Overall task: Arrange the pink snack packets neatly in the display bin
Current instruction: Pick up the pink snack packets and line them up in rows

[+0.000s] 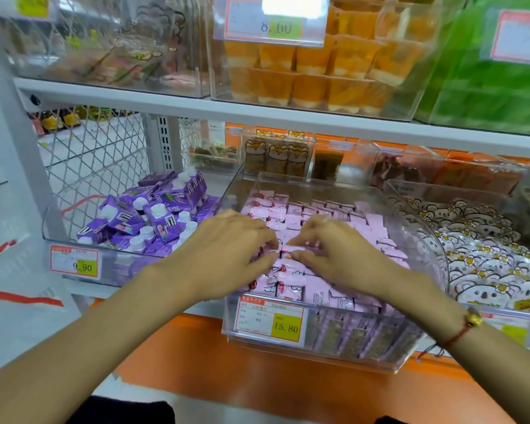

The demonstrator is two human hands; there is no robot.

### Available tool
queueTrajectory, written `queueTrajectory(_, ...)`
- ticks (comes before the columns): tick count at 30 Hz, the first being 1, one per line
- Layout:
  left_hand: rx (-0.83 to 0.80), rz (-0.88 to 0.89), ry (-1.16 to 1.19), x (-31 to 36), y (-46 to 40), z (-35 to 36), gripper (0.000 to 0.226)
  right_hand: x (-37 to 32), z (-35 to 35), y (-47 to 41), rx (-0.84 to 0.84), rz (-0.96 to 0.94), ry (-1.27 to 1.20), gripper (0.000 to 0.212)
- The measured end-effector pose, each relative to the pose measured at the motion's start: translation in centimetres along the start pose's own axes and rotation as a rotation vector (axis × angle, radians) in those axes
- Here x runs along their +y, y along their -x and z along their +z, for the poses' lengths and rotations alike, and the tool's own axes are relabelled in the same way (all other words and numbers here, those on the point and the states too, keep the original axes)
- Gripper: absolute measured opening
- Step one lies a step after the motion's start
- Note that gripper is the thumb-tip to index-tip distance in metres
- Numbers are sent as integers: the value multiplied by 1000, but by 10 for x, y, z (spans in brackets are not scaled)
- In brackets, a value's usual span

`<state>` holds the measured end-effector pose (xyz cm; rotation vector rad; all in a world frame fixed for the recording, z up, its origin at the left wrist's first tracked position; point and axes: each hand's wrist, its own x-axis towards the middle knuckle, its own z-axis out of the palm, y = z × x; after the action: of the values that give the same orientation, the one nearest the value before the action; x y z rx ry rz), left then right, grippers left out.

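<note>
Several pink snack packets (pixel 291 284) fill a clear plastic display bin (pixel 334 358) on the lower shelf, with a 15.80 price tag on its front wall. Both hands are inside the bin over the packets. My left hand (pixel 227 249) reaches in from the left, fingers curled down onto a pink packet near the bin's middle. My right hand (pixel 334 249) comes from the right, fingertips pinching the same cluster of packets. The fingertips of both hands nearly meet. A red cord bracelet with a gold bead sits on the right wrist. Packets at the back stand in rows.
A bin of purple drink cartons (pixel 147 215) stands to the left, a bin of white bear-print packets (pixel 484 261) to the right. Small bins line the back of the shelf. An upper shelf (pixel 196 102) with orange cups overhangs. An orange ledge (pixel 257 377) runs below.
</note>
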<state>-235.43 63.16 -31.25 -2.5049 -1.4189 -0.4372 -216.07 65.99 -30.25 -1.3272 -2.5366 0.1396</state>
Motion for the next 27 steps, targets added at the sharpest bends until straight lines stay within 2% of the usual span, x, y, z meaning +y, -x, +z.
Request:
queueTrajectory(4, 35, 7, 39, 1, -1, 3, 31, 14, 4, 5, -97, 20, -179, 33)
queueTrajectory(7, -5, 19, 39, 4, -4, 7, 36, 19, 1, 11, -6, 95, -408, 31)
queueTrajectory(11, -108, 65, -8, 5, -9, 12, 40, 23, 0, 15, 147, 137, -347, 26)
queueTrajectory(16, -194, 57, 44, 5, -14, 8, 37, 26, 0, 17, 206, 146, -282, 22)
queueTrajectory(18, -143, 0, 137, 4, -15, 6, 33, 26, 1, 21, 171, 90, -276, 26)
queueTrajectory(20, -44, -77, 212, 0, -17, 3, 30, 26, 5, 26, 43, 17, -285, 37)
queueTrajectory(22, 15, -108, 213, -4, -26, 4, 30, 28, 11, 30, -99, -27, -181, 49)
queueTrajectory(27, -77, -80, 162, -3, -49, 17, 31, 31, 11, 24, -156, -71, -17, 59)
